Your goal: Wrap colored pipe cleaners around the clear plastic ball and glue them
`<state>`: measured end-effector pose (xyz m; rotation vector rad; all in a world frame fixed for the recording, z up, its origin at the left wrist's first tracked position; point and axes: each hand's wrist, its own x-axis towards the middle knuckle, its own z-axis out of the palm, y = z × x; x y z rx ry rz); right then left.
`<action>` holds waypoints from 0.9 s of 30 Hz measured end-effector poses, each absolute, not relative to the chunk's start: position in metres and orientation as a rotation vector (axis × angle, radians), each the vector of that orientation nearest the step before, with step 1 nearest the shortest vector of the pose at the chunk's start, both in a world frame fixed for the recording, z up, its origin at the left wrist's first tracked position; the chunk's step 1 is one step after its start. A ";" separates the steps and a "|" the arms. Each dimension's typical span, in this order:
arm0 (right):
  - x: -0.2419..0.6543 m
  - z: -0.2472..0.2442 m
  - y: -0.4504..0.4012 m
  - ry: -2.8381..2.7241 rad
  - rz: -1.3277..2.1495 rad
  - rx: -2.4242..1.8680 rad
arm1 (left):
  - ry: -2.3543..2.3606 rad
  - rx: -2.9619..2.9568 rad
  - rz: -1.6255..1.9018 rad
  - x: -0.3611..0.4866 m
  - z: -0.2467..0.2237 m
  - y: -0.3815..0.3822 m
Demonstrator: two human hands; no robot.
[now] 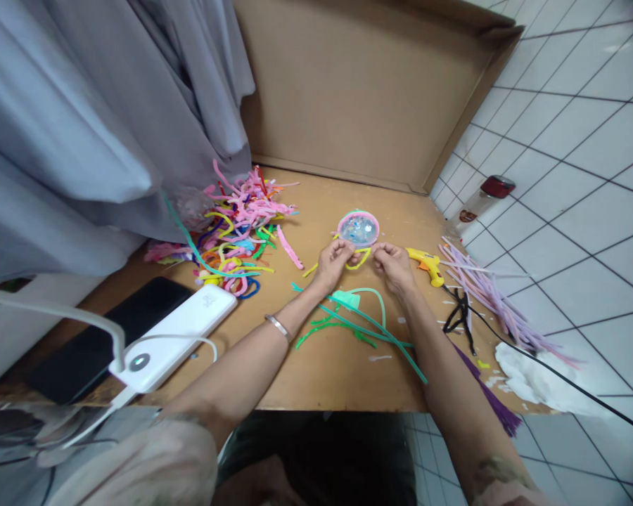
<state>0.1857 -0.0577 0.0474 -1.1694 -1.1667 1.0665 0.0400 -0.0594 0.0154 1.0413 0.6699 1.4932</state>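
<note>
A yellow pipe cleaner (pixel 356 266), bent into a loop, spans the gap between my two hands. My left hand (pixel 336 261) pinches one side of it, fingers closed. On the other side my right hand (pixel 391 263) is closed on it too, thumb and forefinger together. Just beyond my fingertips sits a small round container (pixel 359 229) with a pink fuzzy rim and small bits inside. Below my hands lie green pipe cleaners (pixel 324 325), teal pipe cleaners (pixel 372 328) and a mint green piece (pixel 347 301).
Left stands a pile of coloured pipe cleaners (pixel 247 204), with a white power bank (pixel 182 336) and black phone (pixel 121 327) nearer. Right are a yellow glue gun (pixel 426 263) with its cord, lilac pipe cleaners (pixel 493 302), a bottle (pixel 482 200) and white tissue (pixel 532 372). Cardboard (pixel 359 91) stands behind.
</note>
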 end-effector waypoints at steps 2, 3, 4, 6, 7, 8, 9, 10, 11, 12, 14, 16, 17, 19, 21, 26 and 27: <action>0.188 0.047 -0.056 -1.107 1.079 -1.159 | 0.681 1.059 1.476 0.039 0.013 -0.058; 0.189 0.047 -0.055 -1.081 1.081 -1.157 | 0.693 1.072 1.465 0.039 0.012 -0.057; 0.189 0.047 -0.055 -1.059 1.082 -1.157 | 0.706 1.084 1.455 0.040 0.011 -0.057; 0.189 0.048 -0.054 -1.033 1.086 -1.155 | 0.732 1.097 1.461 0.040 0.009 -0.056; 0.189 0.048 -0.055 -1.029 1.088 -1.152 | 0.743 1.102 1.473 0.040 0.009 -0.055; 0.188 0.048 -0.055 -1.032 1.088 -1.146 | 0.755 1.105 1.490 0.040 0.009 -0.055; 0.187 0.048 -0.055 -1.037 1.088 -1.140 | 0.769 1.106 1.510 0.040 0.010 -0.054; 0.186 0.047 -0.056 -1.044 1.088 -1.133 | 0.781 1.107 1.528 0.040 0.010 -0.054; 0.185 0.047 -0.056 -1.050 1.091 -1.125 | 0.792 1.109 1.543 0.039 0.011 -0.054; 0.184 0.047 -0.056 -1.054 1.095 -1.117 | 0.803 1.112 1.553 0.039 0.011 -0.053; 0.182 0.046 -0.057 -1.051 1.105 -1.103 | 0.827 1.121 1.560 0.038 0.013 -0.053; 0.180 0.046 -0.057 -1.032 1.104 -1.093 | 0.852 1.135 1.557 0.038 0.014 -0.054; 0.180 0.046 -0.057 -1.017 1.099 -1.089 | 0.865 1.140 1.562 0.038 0.014 -0.054; 0.178 0.047 -0.057 -0.991 1.086 -1.078 | 0.884 1.152 1.575 0.039 0.015 -0.054; 0.177 0.047 -0.057 -0.971 1.074 -1.069 | 0.893 1.156 1.589 0.040 0.016 -0.054; 0.177 0.049 -0.058 -0.962 1.082 -1.066 | 0.890 1.157 1.581 0.040 0.018 -0.057; 0.178 0.049 -0.058 -0.964 1.090 -1.074 | 0.895 1.160 1.579 0.039 0.018 -0.057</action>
